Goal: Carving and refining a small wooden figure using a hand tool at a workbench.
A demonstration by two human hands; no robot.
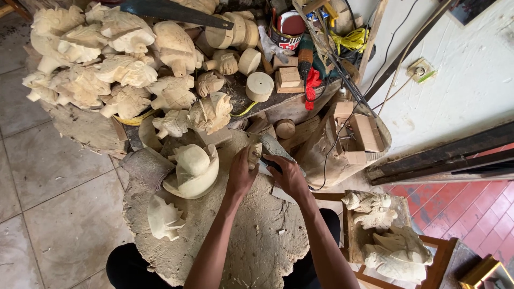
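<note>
Two hands: both are set on one small carving at the far edge of the worktop (251, 241), a thick rough slab of wood lying across the lap.
Left hand (240, 176): fingers are closed round the small pale wooden carving (255, 154), which is held upright and pressed down on the slab, judged so that it is steadied against the tool.
Right hand (289, 179): fingers are wrapped round a flat grey blade-like tool (276, 147); its far end is laid against the carving. Tool type cannot be told for certain.
Carving position: at the slab's far rim, between the two hands, touching both the left fingers and the tool.
Nearby on slab: a rounded half-shaped carving (194, 170) lies just left of the left hand; a smaller leaf-like piece (163, 218) rests nearer the body, both apart from the work.
Stock: a heap of pale carved figures (107, 59) is piled beyond, within reach, with round wooden discs (259, 85) beside it.
Right side: more carved pieces (385, 235) are stacked on a wooden stool, well apart.
Clutter: a handsaw (171, 12) lies across the heap.
</note>
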